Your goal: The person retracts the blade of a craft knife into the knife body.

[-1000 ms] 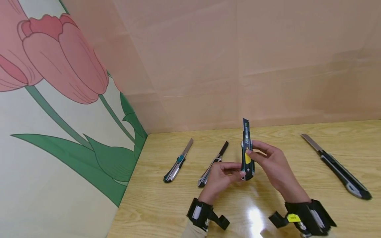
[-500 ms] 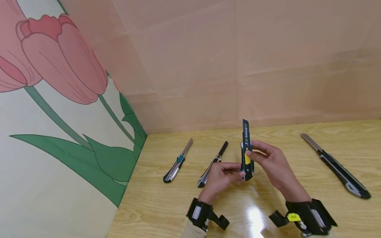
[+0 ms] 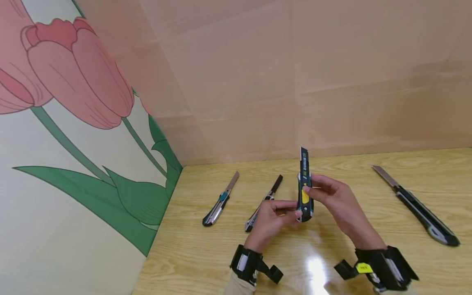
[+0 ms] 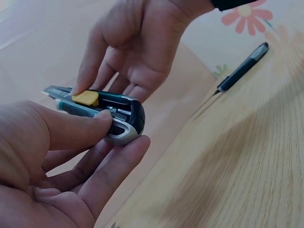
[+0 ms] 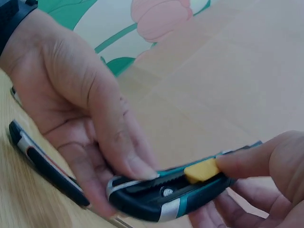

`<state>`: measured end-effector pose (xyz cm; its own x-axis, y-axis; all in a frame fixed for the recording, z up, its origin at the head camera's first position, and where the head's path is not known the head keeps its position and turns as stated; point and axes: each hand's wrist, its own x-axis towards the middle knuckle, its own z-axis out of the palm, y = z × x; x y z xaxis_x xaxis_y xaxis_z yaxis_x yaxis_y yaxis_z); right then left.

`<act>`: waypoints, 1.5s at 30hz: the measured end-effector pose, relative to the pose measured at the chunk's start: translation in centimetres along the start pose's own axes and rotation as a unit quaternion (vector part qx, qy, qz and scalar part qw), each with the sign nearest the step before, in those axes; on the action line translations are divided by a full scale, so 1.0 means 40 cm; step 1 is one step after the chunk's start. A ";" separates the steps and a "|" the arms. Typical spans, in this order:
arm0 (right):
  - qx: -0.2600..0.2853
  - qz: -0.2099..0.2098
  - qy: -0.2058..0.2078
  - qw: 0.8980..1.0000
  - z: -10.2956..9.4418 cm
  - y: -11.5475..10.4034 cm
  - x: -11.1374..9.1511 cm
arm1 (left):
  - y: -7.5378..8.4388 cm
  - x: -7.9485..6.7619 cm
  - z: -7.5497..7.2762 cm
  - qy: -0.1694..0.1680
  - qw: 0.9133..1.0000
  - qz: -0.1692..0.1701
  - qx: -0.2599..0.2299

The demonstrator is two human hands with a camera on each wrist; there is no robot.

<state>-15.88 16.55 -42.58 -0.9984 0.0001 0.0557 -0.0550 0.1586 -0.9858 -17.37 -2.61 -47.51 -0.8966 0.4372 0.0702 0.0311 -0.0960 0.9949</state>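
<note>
Both hands hold a dark utility knife (image 3: pixel 305 200) with teal trim and a yellow slider, raised above the table with its blade end pointing away. My left hand (image 3: pixel 271 223) pinches the butt end between thumb and fingers. Higher up the body, my right hand (image 3: pixel 337 205) grips from the other side, its thumb at the yellow slider (image 4: pixel 86 98). In the right wrist view the slider (image 5: pixel 202 171) sits in the slot right beside that thumb. Behind the left hand lies a silver and black utility knife (image 3: pixel 252 221), partly hidden by it.
On the wooden table (image 3: pixel 184 254), another utility knife (image 3: pixel 217 209) with a teal slider lies at the left, blade out. A large black utility knife (image 3: pixel 424 213) lies at the right, its blade also out. A pinkish sheet (image 3: pixel 236 82) hangs along the back edge, beside a tulip-patterned panel (image 3: pixel 81 73).
The held knife and both hands shift very slightly left in the head view. The grip stays the same, and the knives on the table have not moved.
</note>
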 end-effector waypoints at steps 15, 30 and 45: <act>-0.051 -0.006 0.019 0.999 0.008 -0.005 -0.002 | -0.007 0.003 0.000 0.014 1.000 0.010 0.005; -0.053 0.011 0.000 0.999 0.007 -0.008 -0.004 | -0.006 0.004 -0.001 0.022 1.000 0.007 -0.005; -0.030 0.028 -0.014 0.999 0.004 -0.010 -0.004 | -0.005 0.002 -0.002 0.015 0.999 -0.017 -0.025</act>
<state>-15.68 16.32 -42.24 -0.9998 -0.0170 -0.0049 0.0011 0.2179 -0.9760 -17.46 -2.62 -47.72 -0.9100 0.4132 0.0338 -0.0205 -0.1263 0.9918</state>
